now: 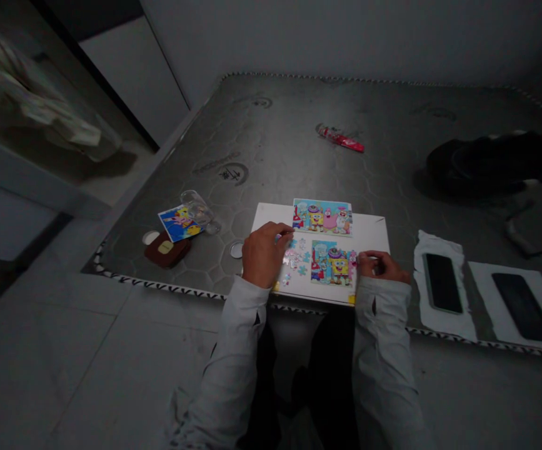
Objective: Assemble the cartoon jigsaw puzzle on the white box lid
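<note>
White board (371, 231): puzzle (329, 269) prob. mid-fitting. My R hand (383, 266) narrow at edge, L hand (265, 253) curled near pcs (302, 270), grips unclear. Next: alignment, prob.

The light was dim and greyish; a soft sheen lay across the table (289, 156), while the view's outer edges looked stretched and blurred.
</note>
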{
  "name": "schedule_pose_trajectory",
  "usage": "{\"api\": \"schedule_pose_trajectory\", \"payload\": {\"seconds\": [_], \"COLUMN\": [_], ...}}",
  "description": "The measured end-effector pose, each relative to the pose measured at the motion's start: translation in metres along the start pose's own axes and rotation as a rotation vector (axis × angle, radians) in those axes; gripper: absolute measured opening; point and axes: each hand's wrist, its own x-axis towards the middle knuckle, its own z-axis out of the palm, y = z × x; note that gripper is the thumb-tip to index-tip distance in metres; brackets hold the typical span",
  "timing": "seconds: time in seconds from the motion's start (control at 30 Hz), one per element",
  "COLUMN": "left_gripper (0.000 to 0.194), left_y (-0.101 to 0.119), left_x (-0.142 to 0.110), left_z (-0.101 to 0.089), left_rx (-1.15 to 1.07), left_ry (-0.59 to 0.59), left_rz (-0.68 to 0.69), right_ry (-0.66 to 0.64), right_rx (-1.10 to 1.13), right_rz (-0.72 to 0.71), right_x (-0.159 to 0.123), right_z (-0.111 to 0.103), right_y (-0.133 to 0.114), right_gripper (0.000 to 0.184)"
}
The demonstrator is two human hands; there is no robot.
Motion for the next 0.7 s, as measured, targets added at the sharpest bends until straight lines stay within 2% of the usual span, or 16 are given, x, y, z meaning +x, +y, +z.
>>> {"api": "schedule_pose_trajectory", "payload": {"seconds": [0.1,0.23,0.37,0.53,0.7], "left_gripper": [0.013,0.016,0.016,0.024,0.031], "left_y": [0.011,0.028,0.035,0.034,0.037], "left_x": [-0.002,-0.004,-0.007,-0.011,-0.013], "left_z": [0.004,0.013,0.023,0.030,0.032], "left_rx": [-0.113,-0.244,-0.346,-0.344,-0.250], "left_ry": [-0.032,-0.146,-0.216,-0.304,-0.372], "left_rz": [-0.042,-0.044,-0.004,0.086,0.182], "right_ry": [0.029,0.039,-0.024,-0.096,-0.150], "right_rx": [0.062,0.143,0.183,0.218,0.274], "right_rz": [0.018,0.023,-0.045,-0.117,-0.165], "right_x": [0.000,-0.001,-0.002,-0.001,0.001], "right_z": [-0.002,-0.005,-0.006,-0.007,-0.008], "right_y": [-0.004,-0.010,-0.014,-0.015,-0.015], "right_gripper": [0.036,0.038,0.033,0.030,0.031]}}
